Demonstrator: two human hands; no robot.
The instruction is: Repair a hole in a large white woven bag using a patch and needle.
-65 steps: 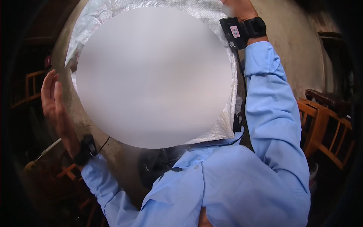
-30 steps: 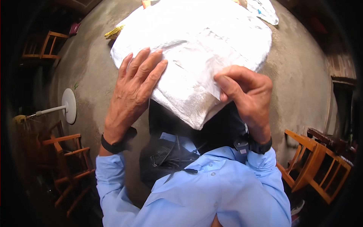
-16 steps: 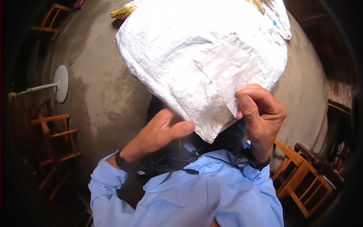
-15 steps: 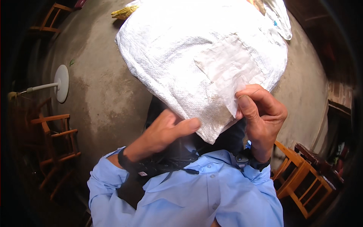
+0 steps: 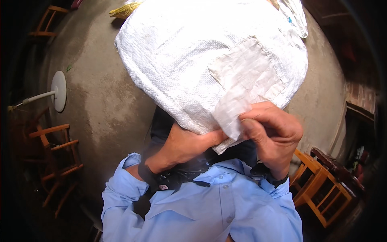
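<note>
A grey concrete floor (image 5: 100,101) with wooden chairs (image 5: 56,149) was seen. The white sack (image 5: 181,60) was pinched by the right hand (image 5: 274,133); the left hand (image 5: 181,145) had been slid beneath, grip hidden.

I see one white woven sack (image 5: 189,68) filling twelve o'clock, with a paler rectangular patch (image 5: 246,76), perhaps a label, toward one o'clock.

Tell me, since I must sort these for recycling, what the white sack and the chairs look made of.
The sack looks like woven plastic strips, matte white, with a visible grid weave and a sewn-on patch. The chairs look like wood, orange-brown, with plain slats; the finish is hard to tell.
</note>
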